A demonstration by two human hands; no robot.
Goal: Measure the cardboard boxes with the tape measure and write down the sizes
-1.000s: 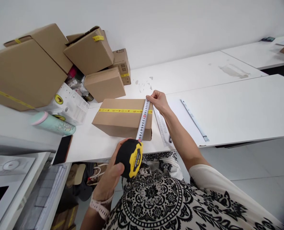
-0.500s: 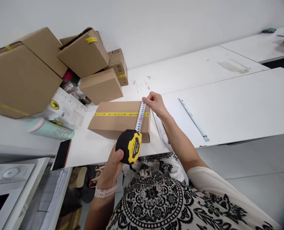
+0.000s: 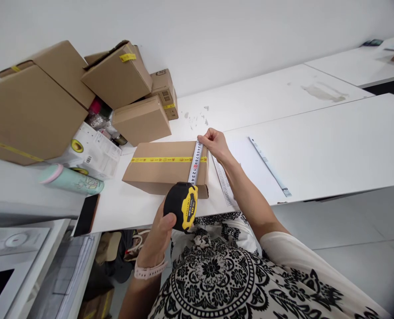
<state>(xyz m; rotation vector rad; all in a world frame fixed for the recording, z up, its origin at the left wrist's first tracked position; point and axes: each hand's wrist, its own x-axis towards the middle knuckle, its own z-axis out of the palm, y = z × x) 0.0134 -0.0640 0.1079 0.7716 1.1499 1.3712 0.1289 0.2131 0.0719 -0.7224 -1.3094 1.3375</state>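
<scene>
A closed cardboard box (image 3: 157,170) with yellow tape along its top lies on the white table. My left hand (image 3: 160,232) grips a black and yellow tape measure (image 3: 181,206) at the box's near edge. Its white blade (image 3: 196,164) stretches across the box top near the right end. At the box's far edge, my right hand (image 3: 216,142) pinches the blade's end between thumb and finger. Right of the box are a sheet of white paper (image 3: 246,164) and a spiral-bound notebook edge (image 3: 224,181), partly hidden by my right forearm.
A flat ruler-like strip (image 3: 270,166) lies on the right of the paper. Several cardboard boxes (image 3: 118,75) are stacked at the back left. A mint bottle (image 3: 73,179), a white avocado-print carton (image 3: 95,153) and a dark phone (image 3: 87,215) sit at the left.
The tape measure's case has shifted slightly right and down and turned a little in my left hand. My right hand stays at the far edge.
</scene>
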